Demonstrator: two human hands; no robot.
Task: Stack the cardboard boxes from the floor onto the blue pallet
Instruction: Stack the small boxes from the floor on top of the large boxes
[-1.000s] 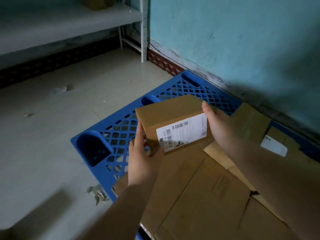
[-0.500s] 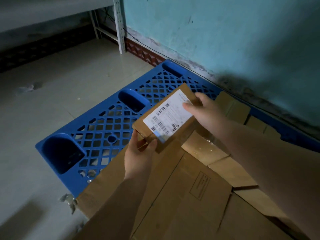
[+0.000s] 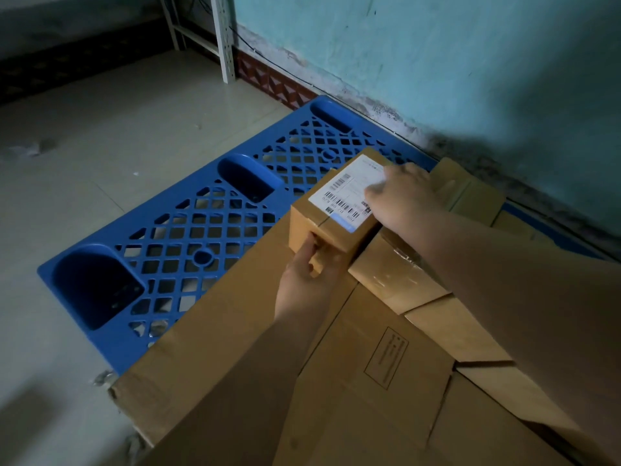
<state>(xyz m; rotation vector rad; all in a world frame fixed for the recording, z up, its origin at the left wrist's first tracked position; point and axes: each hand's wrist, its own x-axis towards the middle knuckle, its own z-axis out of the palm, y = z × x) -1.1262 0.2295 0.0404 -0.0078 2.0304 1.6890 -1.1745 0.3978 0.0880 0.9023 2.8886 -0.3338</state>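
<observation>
Several cardboard boxes [image 3: 386, 381] already cover the blue pallet [image 3: 188, 237]; left hand [image 3: 302, 284] and right hand [image 3: 403, 196] flat, ungripping, seat the small labelled box [image 3: 331, 213], half bare.

Small box [image 3: 336, 213] sits on flat cardboard [image 3: 235, 331] atop pallet [image 3: 188, 230]; taped box [image 3: 396, 280] just right; wall [image 3: 437, 62] behind.

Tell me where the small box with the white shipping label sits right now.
The small labelled box is centre frame in the head view, on the large flat carton, beside the taped box, with blue pallet grid to its left.
</observation>
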